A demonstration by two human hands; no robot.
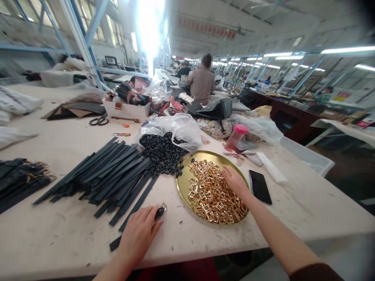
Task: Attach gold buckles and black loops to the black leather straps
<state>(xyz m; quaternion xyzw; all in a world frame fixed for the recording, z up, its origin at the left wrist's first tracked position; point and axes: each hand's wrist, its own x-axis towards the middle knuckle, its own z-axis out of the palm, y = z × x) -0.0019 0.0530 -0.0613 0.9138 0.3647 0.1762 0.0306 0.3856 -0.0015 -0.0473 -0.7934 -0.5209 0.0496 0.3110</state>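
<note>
Close to the table's front edge, my left hand (140,230) is closed round a black strap, whose dark end (159,212) with a gold buckle (164,205) pokes out past my fingers. Most of that strap is hidden under the hand. My right hand (234,181) lies over the right side of a round gold tray (182,187), fingers stretched out and touching a heap of small gold buckles (211,195). Beside my left hand is a pile of flat black straps (108,175). Behind the tray's left edge, small black loops (162,152) spill from a clear plastic bag (187,128).
A phone (260,186) lies right of the tray, near a pink-lidded jar (236,137). Finished-looking straps with buckles (26,175) lie far left. Scissors (99,121), a cutter (121,134) and a white box (127,111) stand behind. A person (202,84) is farther back.
</note>
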